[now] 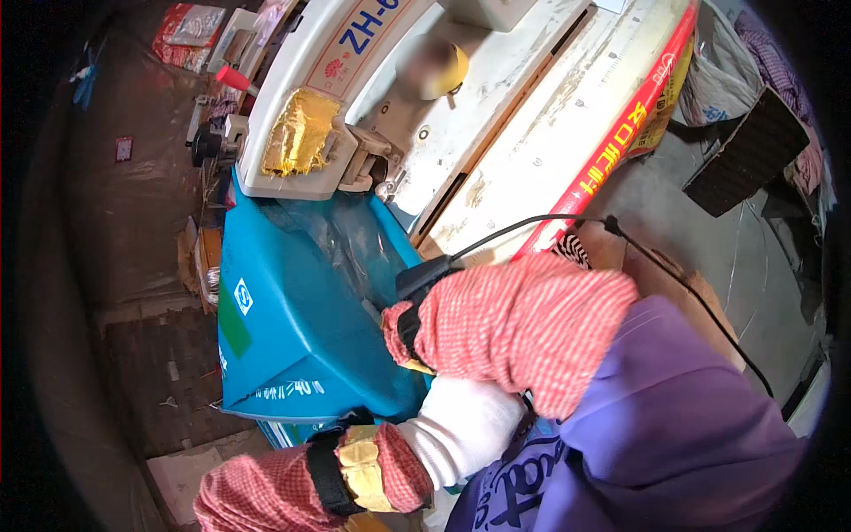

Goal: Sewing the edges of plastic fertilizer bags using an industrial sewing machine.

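Note:
A large blue package (292, 310) with clear film across its top lies under the head of a white machine (292, 106) that has a gold foil patch (300, 133). My right hand (396, 330) reaches in from the right in a red-checked sleeve. Its fingers are hidden at the package's right edge. A black device (425, 275) with a cable is strapped at that wrist. My left hand (461, 426), in a white glove, comes in from the lower left. It sits at the package's lower right corner, partly under my right forearm.
The white machine bed (532, 133) runs up to the right, edged by a red strip (620, 151). A black pad (745, 151) and cloth bags lie on the grey floor at right. Packets (186, 35) and small tools sit at top left. My purple apron (674, 417) fills the lower right.

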Motion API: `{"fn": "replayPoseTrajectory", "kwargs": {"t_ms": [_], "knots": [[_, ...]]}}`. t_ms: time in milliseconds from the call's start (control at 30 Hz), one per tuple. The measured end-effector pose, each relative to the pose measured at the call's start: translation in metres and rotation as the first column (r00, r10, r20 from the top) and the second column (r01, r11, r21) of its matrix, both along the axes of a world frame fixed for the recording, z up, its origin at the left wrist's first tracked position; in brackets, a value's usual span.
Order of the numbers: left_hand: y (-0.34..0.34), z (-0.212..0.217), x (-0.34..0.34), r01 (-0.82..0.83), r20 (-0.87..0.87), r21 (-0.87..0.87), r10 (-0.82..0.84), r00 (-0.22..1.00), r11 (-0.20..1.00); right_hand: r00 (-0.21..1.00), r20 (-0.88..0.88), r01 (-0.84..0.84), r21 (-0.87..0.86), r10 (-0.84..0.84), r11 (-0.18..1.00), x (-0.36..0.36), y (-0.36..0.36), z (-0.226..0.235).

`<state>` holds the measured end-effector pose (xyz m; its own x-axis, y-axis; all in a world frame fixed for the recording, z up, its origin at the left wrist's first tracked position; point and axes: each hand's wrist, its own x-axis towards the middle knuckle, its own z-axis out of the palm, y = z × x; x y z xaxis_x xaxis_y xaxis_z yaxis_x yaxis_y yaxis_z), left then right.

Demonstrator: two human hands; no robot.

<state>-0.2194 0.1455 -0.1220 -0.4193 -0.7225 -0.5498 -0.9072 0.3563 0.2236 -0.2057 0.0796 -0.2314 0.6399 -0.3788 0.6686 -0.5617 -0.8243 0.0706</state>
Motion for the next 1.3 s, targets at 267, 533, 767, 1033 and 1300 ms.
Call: {"fn": "replayPoseTrajectory", "kwargs": {"t_ms": [267, 533, 767, 1033, 1300], "knots": [[0.018, 0.009, 0.018, -0.392, 0.028, -0.099, 0.396, 0.918, 0.915, 0.999, -0.016, 0.051, 0.205, -0.049, 0.977, 0.012, 0.038, -0.007], [0.018, -0.001, 0.028, -0.338, 0.102, 0.038, 0.333, 0.937, 0.940, 0.988, -0.052, 0.155, 0.386, -0.146, 0.910, 0.016, 0.054, -0.003], [0.017, -0.006, 0.022, -0.244, 0.134, 0.167, 0.223, 0.966, 0.955, 0.971, -0.085, 0.234, 0.513, -0.222, 0.826, 0.045, 0.049, -0.009], [0.003, -0.014, 0.016, 0.031, 0.020, 0.101, -0.033, 0.999, 0.994, 0.992, 0.122, -0.121, 0.982, -0.002, 0.146, -0.023, -0.053, 0.022], [-0.034, 0.020, -0.021, 0.134, 0.021, -0.009, -0.134, 0.991, 0.991, 0.951, -0.186, 0.288, 0.820, -0.246, 0.494, 0.020, -0.041, 0.000]]}}
